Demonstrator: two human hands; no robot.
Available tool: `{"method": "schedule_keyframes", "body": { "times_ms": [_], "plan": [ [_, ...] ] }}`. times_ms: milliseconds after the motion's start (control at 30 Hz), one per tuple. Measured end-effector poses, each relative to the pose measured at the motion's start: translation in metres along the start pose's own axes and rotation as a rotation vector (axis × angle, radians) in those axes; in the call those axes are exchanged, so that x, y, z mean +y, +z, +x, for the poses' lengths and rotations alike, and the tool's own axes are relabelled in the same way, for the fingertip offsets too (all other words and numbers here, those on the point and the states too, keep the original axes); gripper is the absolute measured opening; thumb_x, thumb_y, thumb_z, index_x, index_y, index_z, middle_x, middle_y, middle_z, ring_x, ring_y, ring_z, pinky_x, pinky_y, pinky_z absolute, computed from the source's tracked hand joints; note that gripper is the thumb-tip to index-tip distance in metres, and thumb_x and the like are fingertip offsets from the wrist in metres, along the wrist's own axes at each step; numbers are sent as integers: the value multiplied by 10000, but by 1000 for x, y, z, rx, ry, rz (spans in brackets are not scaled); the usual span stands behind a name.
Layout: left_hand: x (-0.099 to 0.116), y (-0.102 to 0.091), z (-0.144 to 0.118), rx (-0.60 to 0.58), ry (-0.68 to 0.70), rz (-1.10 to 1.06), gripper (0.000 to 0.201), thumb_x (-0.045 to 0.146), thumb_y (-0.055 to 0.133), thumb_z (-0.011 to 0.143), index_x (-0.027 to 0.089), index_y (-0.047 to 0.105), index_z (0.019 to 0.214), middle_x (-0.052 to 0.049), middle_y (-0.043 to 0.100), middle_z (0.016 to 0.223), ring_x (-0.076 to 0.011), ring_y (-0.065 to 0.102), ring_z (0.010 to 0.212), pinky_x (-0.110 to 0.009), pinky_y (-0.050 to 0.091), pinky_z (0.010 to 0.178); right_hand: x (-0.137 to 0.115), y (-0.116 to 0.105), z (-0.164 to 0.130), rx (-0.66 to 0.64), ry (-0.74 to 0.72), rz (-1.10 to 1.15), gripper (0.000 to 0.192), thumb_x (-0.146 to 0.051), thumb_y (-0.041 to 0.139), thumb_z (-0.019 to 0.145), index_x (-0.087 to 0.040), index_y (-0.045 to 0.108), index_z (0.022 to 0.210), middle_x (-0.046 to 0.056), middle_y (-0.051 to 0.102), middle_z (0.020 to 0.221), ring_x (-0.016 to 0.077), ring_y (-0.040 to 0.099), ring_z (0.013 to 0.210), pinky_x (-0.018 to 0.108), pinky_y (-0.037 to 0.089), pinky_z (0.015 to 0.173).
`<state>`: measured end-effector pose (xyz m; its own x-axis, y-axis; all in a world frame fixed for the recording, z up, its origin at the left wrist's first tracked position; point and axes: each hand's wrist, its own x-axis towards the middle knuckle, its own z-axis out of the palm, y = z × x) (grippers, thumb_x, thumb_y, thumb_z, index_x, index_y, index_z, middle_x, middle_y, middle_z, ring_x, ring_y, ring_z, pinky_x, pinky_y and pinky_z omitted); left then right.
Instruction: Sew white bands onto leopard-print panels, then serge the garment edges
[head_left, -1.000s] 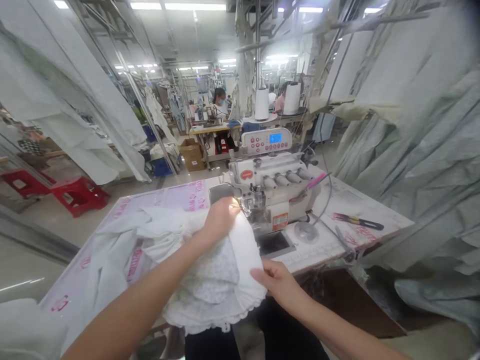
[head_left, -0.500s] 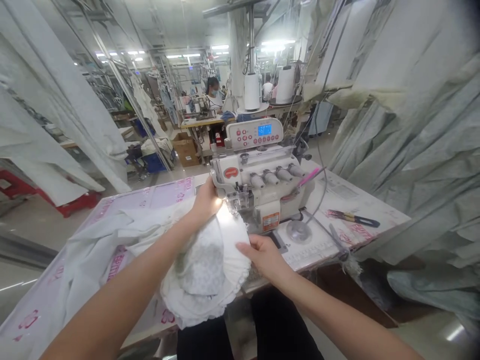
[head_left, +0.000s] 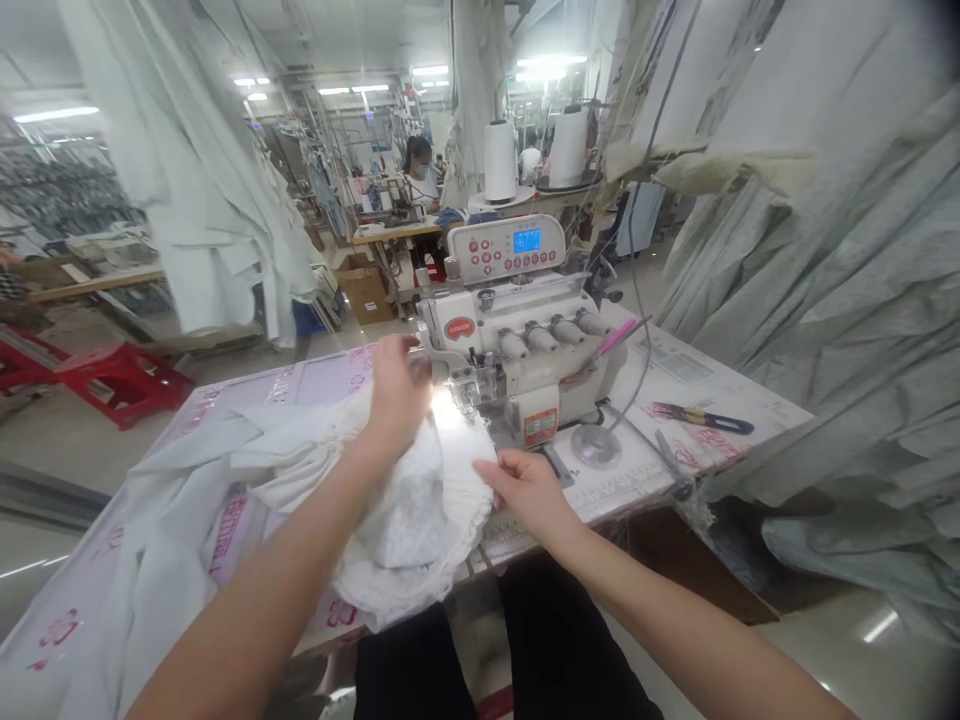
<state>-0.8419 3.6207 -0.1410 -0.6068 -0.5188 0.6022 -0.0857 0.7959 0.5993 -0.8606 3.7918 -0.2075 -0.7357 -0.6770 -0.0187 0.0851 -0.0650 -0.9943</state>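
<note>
White fabric [head_left: 461, 465] with a ruffled, overlocked-looking edge lies bunched on the table, its upper part under the lit needle area of an overlock sewing machine [head_left: 487, 335]. My right hand [head_left: 529, 490] pinches the fabric's right edge between thumb and fingers, just in front of the machine. My left hand [head_left: 397, 395] is raised at the machine's left end, beside the bright lamp spot, fingers bent. Its fingertips are blurred and partly hidden, so whether they grip anything cannot be made out. More of the white cloth [head_left: 187, 480] spreads leftward under my left forearm.
Thread snips [head_left: 705, 417] lie on the table at right, near a clear round dish [head_left: 596, 446]. Thread cones [head_left: 500, 160] stand behind the machine. Pale cloth hangs at left [head_left: 202, 200] and right [head_left: 757, 330]. A red stool [head_left: 124, 380] and a masked co-worker [head_left: 420, 180] are beyond.
My left hand has lifted and shifted left from the fabric beside the needle area. My right hand keeps its pinch on the edge. The view has shifted slightly, and cloth hanging at left appears farther right.
</note>
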Motion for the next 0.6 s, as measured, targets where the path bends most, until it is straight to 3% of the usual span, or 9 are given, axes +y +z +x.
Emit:
{"method": "schedule_keyframes", "body": {
  "times_ms": [67, 100, 167, 233, 333, 467, 567, 600],
  "plan": [
    [16, -24, -45, 70, -12, 77, 115, 220, 512, 771, 166, 521, 872, -67, 573, 892, -200, 531, 869, -340, 412, 801, 2, -1, -2, 9, -33, -9, 382, -473, 602, 686, -175, 436, 513, -57, 421, 413, 75, 333, 411, 210, 256, 429],
    [22, -34, -70, -73, -65, 76, 103, 266, 512, 787, 176, 538, 831, -43, 582, 805, -188, 546, 779, -326, 427, 746, 3, -2, -2, 11, -46, -12, 383, -466, 605, 685, -176, 428, 507, -60, 416, 413, 73, 327, 414, 209, 254, 432],
    [27, -45, -112, -454, -246, -52, 213, 350, 488, 819, 194, 573, 936, -44, 622, 875, -196, 571, 818, -324, 439, 751, 4, -3, -3, 10, -57, -7, 390, -463, 614, 674, -178, 414, 500, -65, 406, 414, 71, 321, 421, 207, 253, 437],
    [23, -44, -135, -637, -432, -218, 316, 409, 488, 818, 196, 562, 1040, -56, 628, 989, -207, 575, 906, -326, 438, 797, 4, -3, -2, 5, -57, 0, 399, -478, 620, 659, -179, 409, 501, -69, 400, 416, 69, 320, 422, 205, 252, 433],
    [12, -33, -136, -624, -603, -453, 359, 454, 535, 776, 163, 578, 983, -55, 637, 911, -183, 588, 787, -296, 452, 715, 1, -3, -1, 0, -38, 7, 416, -512, 630, 636, -181, 412, 512, -75, 390, 412, 64, 316, 407, 199, 249, 415],
    [18, -38, -144, -598, -565, -582, 332, 476, 539, 774, 166, 616, 867, -18, 605, 730, -135, 522, 629, -252, 420, 600, -1, -4, -23, -13, -23, 23, 420, -567, 602, 666, -192, 424, 603, -83, 398, 429, 63, 323, 369, 187, 252, 369],
    [34, -62, -185, -823, -654, -622, 356, 523, 541, 757, 194, 654, 830, -35, 612, 710, -155, 507, 598, -290, 426, 583, 13, 1, -67, -201, 43, 4, 463, -607, 601, 669, -184, 434, 582, -69, 393, 397, 63, 310, 307, 188, 214, 309],
    [38, -69, -202, -880, -669, -646, 379, 548, 537, 747, 200, 669, 816, -49, 623, 717, -171, 521, 604, -313, 439, 597, 21, 3, -82, -394, 136, -38, 475, -629, 585, 677, -167, 489, 619, -67, 390, 395, 64, 312, 302, 186, 217, 305]
  ]
}}
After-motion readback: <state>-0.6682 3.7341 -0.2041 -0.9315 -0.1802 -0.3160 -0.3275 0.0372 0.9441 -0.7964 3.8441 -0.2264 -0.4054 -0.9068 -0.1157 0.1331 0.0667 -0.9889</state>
